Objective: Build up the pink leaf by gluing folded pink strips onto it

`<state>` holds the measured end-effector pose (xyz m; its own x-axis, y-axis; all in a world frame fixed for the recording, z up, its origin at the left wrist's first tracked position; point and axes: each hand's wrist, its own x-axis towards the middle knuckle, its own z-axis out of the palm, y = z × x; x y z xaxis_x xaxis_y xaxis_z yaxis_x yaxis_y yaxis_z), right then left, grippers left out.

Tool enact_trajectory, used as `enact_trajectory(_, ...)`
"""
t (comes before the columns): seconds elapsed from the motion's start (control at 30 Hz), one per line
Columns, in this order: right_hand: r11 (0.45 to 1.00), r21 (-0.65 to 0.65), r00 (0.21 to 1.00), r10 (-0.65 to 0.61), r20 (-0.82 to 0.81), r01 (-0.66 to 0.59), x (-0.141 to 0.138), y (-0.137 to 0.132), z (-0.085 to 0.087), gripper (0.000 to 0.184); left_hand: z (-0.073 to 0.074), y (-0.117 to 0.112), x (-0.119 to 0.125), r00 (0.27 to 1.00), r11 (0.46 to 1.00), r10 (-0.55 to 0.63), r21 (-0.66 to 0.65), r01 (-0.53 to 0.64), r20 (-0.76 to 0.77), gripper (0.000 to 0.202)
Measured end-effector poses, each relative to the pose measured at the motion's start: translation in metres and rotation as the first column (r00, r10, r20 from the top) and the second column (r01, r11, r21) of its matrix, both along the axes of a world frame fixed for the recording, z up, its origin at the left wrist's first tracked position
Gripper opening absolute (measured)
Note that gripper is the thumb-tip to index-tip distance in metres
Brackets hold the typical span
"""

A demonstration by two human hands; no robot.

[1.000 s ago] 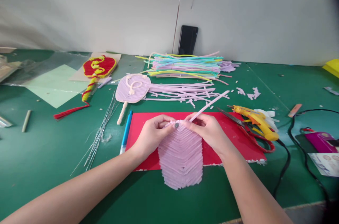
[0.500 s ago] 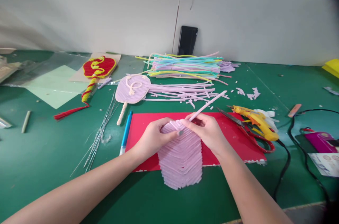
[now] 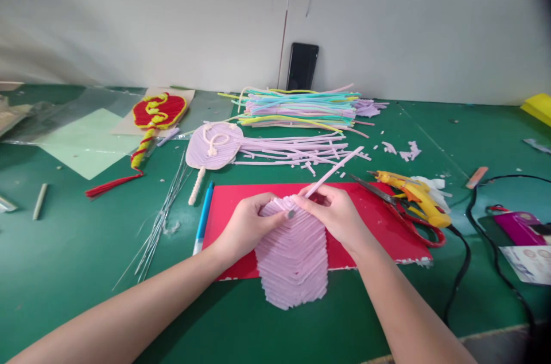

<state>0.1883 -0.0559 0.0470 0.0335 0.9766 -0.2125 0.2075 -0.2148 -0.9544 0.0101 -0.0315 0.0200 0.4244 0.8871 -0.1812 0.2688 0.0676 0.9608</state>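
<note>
A lilac panel (image 3: 293, 260) of slanting pipe cleaner rows in a chevron pattern is held up over the red sheet (image 3: 374, 226). My left hand (image 3: 252, 220) grips its upper left edge, thumb lying across the front. At the upper right, my right hand (image 3: 331, 209) pinches a lilac pipe cleaner (image 3: 338, 170) against the panel's top; its free end sticks out up and to the right. The fingers behind the panel are hidden. Scissors (image 3: 400, 212) with red handles and a yellow glue gun (image 3: 413, 194) lie right of my right hand.
Loose lilac pipe cleaners (image 3: 293, 148) and a lilac fan (image 3: 215, 146) lie beyond my hands, before a multicoloured bundle (image 3: 301, 107). Wires (image 3: 166, 215) and a blue marker (image 3: 204, 217) are at left, with a red and yellow fan (image 3: 159, 111). A phone (image 3: 302, 67) leans on the wall.
Both hands keep the same hold on the panel and pipe cleaner. The whole view has shifted very slightly; nothing else visibly differs.
</note>
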Motion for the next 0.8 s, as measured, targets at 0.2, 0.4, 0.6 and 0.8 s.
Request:
enact_trajectory(0.2, 1.0, 0.014, 1.0, -0.004, 0.011, 0.004, -0.0005, -0.0011, 0.0006, 0.021, 0.003, 0.0014, 0.0004, 1.0, 1.0, -0.012, 0.008, 0.012, 0.013, 0.025)
enact_trajectory(0.4, 1.0, 0.022, 1.0, -0.003, 0.019, 0.003, -0.0015, -0.0002, -0.0034, 0.022, 0.0036, 0.0017, 0.0011, 1.0, 0.999, -0.003, 0.036, 0.003, -0.014, 0.025)
enact_trajectory(0.6, 0.997, 0.041, 0.995, -0.057, -0.077, 0.06, 0.0, 0.0018, -0.0093, 0.031, 0.0023, 0.003, 0.0012, 1.0, 0.999, 0.001, 0.051, 0.0, -0.017, 0.026)
enact_trajectory(0.8, 0.999, 0.026, 0.998, -0.047, -0.041, 0.048, 0.0006, 0.0009, -0.0059, 0.027, 0.0038, 0.0005, 0.0007, 1.0, 0.999, 0.017, 0.038, -0.018, 0.024, 0.026)
